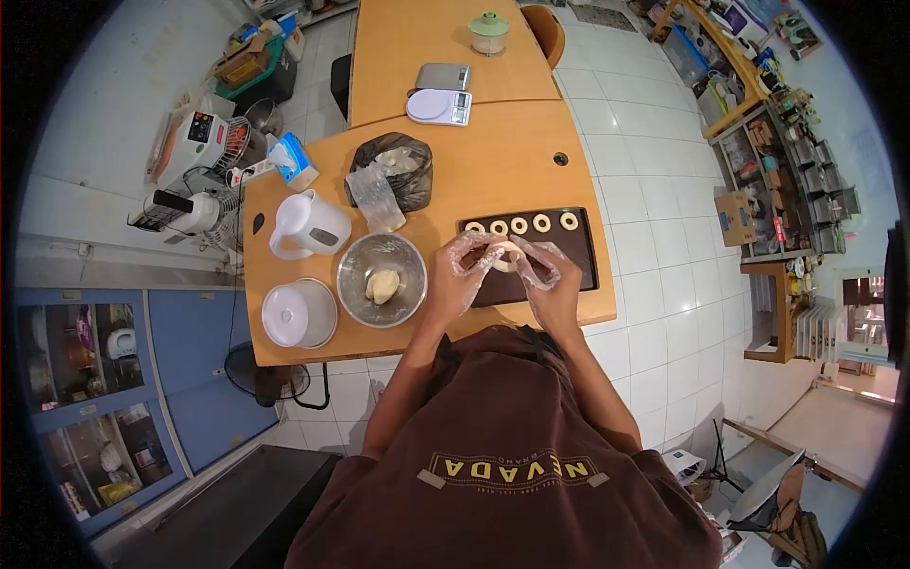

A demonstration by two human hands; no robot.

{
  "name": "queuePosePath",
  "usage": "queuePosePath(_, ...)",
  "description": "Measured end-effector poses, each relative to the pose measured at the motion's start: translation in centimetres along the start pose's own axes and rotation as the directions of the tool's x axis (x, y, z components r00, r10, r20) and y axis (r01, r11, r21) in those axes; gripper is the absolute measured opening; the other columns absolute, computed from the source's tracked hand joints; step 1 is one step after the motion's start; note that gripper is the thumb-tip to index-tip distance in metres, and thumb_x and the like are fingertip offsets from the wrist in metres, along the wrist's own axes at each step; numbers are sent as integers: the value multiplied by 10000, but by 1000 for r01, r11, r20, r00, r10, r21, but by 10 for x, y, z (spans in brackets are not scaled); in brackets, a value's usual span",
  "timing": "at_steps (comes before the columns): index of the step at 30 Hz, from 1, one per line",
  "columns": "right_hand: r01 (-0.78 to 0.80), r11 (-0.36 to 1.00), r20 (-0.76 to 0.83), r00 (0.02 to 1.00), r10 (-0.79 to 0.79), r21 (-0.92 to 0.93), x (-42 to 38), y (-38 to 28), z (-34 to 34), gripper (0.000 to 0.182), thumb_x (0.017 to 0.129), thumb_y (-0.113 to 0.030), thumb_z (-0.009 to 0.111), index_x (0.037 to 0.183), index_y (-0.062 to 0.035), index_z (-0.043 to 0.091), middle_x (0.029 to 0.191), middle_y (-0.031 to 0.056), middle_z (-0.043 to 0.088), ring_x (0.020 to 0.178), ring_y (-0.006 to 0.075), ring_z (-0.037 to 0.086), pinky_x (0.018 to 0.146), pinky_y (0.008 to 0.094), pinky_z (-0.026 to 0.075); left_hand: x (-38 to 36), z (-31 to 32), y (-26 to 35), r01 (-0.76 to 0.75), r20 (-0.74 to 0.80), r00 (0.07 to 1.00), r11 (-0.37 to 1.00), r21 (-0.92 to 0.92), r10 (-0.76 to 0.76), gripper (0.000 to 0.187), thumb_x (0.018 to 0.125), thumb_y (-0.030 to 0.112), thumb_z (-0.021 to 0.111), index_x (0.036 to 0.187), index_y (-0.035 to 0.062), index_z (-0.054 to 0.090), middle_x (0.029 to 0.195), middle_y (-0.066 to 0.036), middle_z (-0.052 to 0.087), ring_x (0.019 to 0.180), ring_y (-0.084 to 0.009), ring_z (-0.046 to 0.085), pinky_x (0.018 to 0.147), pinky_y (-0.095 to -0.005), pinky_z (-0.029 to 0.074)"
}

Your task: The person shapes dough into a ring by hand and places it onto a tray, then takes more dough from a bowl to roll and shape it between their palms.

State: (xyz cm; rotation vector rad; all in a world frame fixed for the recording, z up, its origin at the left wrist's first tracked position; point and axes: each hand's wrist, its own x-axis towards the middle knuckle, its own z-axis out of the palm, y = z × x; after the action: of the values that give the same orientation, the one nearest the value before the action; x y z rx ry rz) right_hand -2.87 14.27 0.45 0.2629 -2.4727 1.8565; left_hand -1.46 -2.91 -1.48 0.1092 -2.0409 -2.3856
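Observation:
Both my hands wear clear plastic gloves and are raised over the near part of a dark baking tray [590, 254]. Between them is a pale dough ring [505, 258]; my left hand [463, 268] pinches it from one side. From the other side my right hand [554, 277] closes its fingers on the same ring, partly hiding it. Along the tray's far edge lies a row of several dough rings [541, 223]. To the left of my left hand, a steel bowl [409, 302] holds a lump of dough [382, 286].
A white lidded tub [299, 313] and a white electric kettle [313, 224] stand at the table's left. Behind the bowl is a black plastic bag [409, 190] with clear plastic. Farther back are a white scale [439, 107], a grey scale [444, 76] and a green-lidded container [489, 34].

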Motion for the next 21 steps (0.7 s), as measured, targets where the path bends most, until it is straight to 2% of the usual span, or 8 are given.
queuePosePath(2, 2, 999, -50, 999, 0, 33, -2, 7, 7, 271, 916, -59, 741, 1179, 5, 756, 1007, 177, 756, 941, 248, 725, 861, 348, 546, 2, 2, -1, -30, 8, 1000, 999, 12, 30, 206, 976, -5, 680, 1177, -48, 699, 1167, -94, 721, 1050, -153, 684, 966, -301, 541)
queuePosePath(5, 100, 995, -25, 995, -101, -30, -1, 6, 9, 258, 914, -65, 746, 1161, 10, 760, 994, 182, 754, 908, 264, 727, 833, 352, 548, 2, 2, 0, -71, 51, 996, 996, 55, 68, 194, 978, -2, 678, 1167, -39, 706, 1158, -89, 715, 1036, -155, 686, 957, -305, 545)
queuePosePath(7, 88, 994, 12, 996, -88, -59, 0, 6, 4, 256, 916, -63, 745, 1161, 8, 760, 992, 184, 752, 895, 274, 731, 813, 357, 550, 2, 1, 6, -78, 76, 995, 992, 96, 71, 189, 980, -2, 676, 1163, -34, 709, 1152, -87, 711, 1035, -156, 686, 954, -307, 544)
queuePosePath(13, 83, 994, -12, 996, -84, -73, -1, 2, 3, 263, 920, -58, 741, 1176, 2, 755, 990, 181, 752, 874, 279, 733, 785, 357, 553, 5, -1, 1, -31, 61, 998, 999, 8, 30, 168, 985, 25, 686, 1144, -29, 697, 1122, -75, 709, 1033, -146, 679, 948, -303, 536)
queuePosePath(17, 106, 994, -44, 993, -108, -39, 0, 8, 5, 272, 918, -64, 752, 1182, 1, 753, 1014, 180, 752, 887, 255, 727, 815, 346, 556, 2, 8, -1, 44, 18, 999, 988, -149, -42, 150, 986, 43, 690, 1124, -15, 695, 1092, -67, 715, 1016, -135, 679, 931, -293, 534)
queuePosePath(19, 100, 995, -2, 995, -100, 16, 2, 6, 4, 258, 929, -65, 747, 1176, 11, 754, 1026, 165, 755, 927, 227, 720, 834, 338, 552, 1, 11, -6, 41, -11, 999, 975, -219, -45, 134, 982, 43, 692, 1107, -8, 702, 1079, -64, 718, 1011, -130, 679, 921, -287, 534)
queuePosePath(21, 33, 992, 27, 999, -36, 126, 3, 5, 2, 240, 944, -67, 739, 1167, 20, 756, 1033, 144, 754, 957, 197, 706, 854, 327, 544, 1, 8, -6, 20, -33, 999, 984, -179, -27, 125, 975, 36, 696, 1093, -5, 708, 1084, -65, 720, 1017, -124, 677, 921, -286, 531)
